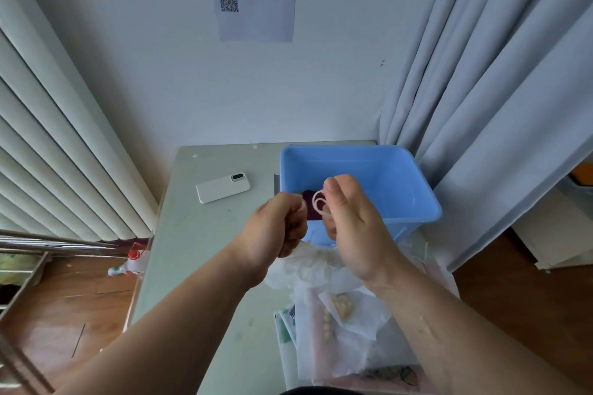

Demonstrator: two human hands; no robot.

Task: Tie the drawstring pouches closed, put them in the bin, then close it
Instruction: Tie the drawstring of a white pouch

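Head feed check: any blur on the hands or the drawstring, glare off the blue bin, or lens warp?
Head view: soft, even daylight, no hard shadows; left hand and right hand slightly soft, yet the drawstring loops read clearly; blue bin shows only a faint sheen, no glare; wide-angle warp splays the curtain and ribbed panel at the edges.

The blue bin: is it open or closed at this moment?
Open. The blue bin has no lid; its inner walls and a dark item inside show.

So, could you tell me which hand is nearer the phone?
Left. The left hand is just right of the phone; the right hand is farther right, by the bin.
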